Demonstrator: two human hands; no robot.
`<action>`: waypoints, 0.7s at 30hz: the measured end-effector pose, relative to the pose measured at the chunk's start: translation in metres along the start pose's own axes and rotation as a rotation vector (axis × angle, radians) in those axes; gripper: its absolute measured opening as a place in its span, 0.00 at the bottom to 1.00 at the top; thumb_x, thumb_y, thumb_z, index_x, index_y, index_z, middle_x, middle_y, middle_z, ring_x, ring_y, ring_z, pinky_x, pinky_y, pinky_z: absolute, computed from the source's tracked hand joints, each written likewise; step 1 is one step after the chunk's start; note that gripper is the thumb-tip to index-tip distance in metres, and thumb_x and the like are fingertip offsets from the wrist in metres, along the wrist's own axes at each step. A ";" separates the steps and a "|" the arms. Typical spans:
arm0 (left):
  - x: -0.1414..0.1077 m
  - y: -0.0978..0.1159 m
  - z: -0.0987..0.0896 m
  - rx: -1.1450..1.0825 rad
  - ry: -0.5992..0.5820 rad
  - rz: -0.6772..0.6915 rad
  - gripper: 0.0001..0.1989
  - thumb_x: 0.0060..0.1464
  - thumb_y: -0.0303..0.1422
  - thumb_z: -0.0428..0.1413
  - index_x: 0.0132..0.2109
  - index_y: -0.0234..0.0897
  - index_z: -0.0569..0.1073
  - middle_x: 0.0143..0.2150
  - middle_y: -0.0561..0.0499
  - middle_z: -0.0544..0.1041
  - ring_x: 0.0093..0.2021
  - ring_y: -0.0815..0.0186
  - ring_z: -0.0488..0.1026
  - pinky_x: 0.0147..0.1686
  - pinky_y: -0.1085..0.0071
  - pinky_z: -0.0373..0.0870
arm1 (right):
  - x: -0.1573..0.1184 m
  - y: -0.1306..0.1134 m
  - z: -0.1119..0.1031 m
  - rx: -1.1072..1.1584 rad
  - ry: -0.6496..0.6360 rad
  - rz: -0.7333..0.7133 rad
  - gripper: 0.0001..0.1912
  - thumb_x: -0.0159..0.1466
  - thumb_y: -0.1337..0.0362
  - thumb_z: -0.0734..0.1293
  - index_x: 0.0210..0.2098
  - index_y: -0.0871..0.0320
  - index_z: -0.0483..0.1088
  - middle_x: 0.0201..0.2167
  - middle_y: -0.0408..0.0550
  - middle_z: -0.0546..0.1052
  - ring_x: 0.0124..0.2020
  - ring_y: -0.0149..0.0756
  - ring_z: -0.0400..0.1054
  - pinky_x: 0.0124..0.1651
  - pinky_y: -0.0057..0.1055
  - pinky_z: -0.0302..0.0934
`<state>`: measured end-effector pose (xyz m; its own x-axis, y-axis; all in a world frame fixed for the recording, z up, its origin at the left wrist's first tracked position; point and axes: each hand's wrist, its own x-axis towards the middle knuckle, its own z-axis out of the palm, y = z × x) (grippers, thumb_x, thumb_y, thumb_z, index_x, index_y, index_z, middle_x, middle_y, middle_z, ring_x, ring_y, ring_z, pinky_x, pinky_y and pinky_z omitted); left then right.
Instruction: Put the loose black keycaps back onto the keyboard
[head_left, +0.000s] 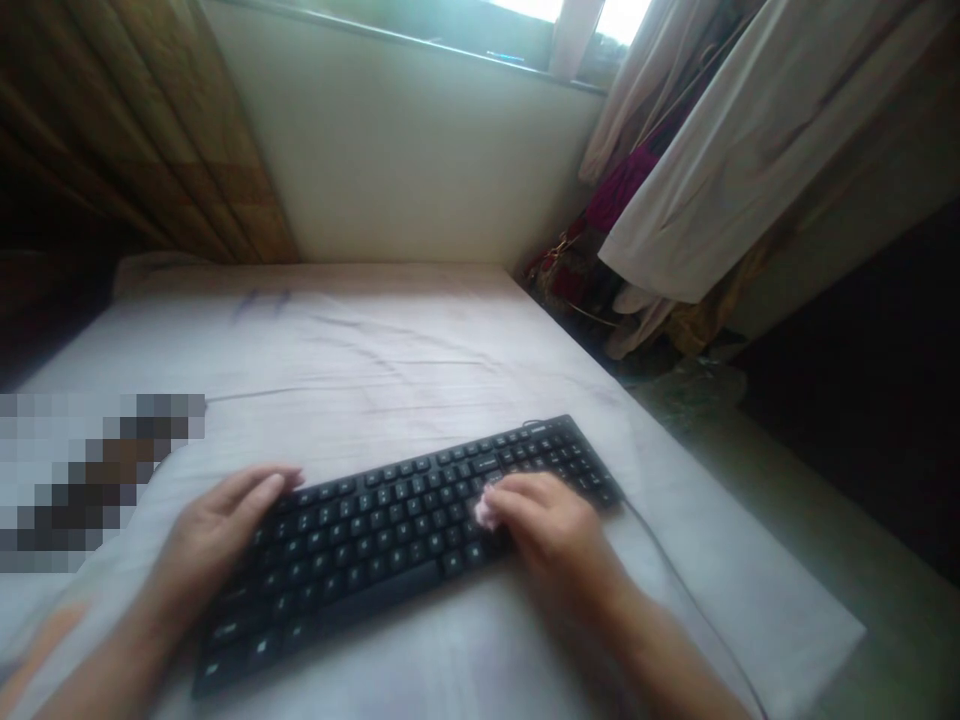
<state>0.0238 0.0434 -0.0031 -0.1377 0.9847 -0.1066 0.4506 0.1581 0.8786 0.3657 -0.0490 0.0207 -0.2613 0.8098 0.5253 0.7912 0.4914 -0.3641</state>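
Note:
A black computer keyboard (pixel 375 540) lies at a slant on a pale sheet, its left end nearer to me. My left hand (pixel 232 515) holds its far left corner, fingers along the back edge and thumb close by on top. Between the pinched thumb and fingers of my right hand (pixel 559 520) is a small pinkish-white wad (pixel 487 507), which could be cloth or tissue. It is over the keys right of the middle, and appears to touch them. The right hand covers some keys near the number pad.
The keyboard rests on a sheet-covered bed or table (pixel 420 340). A thin cable (pixel 690 590) runs down its right side. Clothes (pixel 697 180) hang at right, a curtain (pixel 172 140) at left, a window (pixel 480 40) behind. Something blurred out lies at left.

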 end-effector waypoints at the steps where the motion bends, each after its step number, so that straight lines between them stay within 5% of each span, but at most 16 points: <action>1: 0.000 0.000 0.000 -0.001 0.001 0.000 0.27 0.36 0.60 0.59 0.35 0.45 0.81 0.41 0.48 0.84 0.49 0.47 0.77 0.60 0.49 0.63 | 0.000 -0.006 0.003 0.006 -0.013 -0.010 0.10 0.66 0.74 0.64 0.35 0.57 0.75 0.34 0.48 0.79 0.35 0.35 0.72 0.38 0.29 0.68; 11: 0.000 0.001 0.001 0.010 -0.002 0.011 0.26 0.37 0.59 0.59 0.35 0.45 0.81 0.40 0.48 0.83 0.49 0.48 0.76 0.60 0.50 0.62 | -0.006 -0.019 0.012 0.024 -0.009 0.009 0.06 0.66 0.70 0.66 0.40 0.58 0.76 0.39 0.53 0.79 0.39 0.40 0.72 0.41 0.34 0.71; 21: 0.002 -0.007 -0.001 0.016 -0.015 0.048 0.25 0.41 0.58 0.59 0.37 0.44 0.81 0.42 0.48 0.83 0.49 0.48 0.76 0.60 0.50 0.63 | -0.024 0.011 -0.009 -0.096 0.029 0.056 0.07 0.68 0.70 0.64 0.40 0.58 0.76 0.37 0.52 0.78 0.38 0.39 0.73 0.40 0.34 0.71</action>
<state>0.0195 0.0446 -0.0096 -0.1030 0.9921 -0.0718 0.4707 0.1122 0.8751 0.3860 -0.0657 0.0108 -0.1999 0.8248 0.5289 0.8537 0.4115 -0.3191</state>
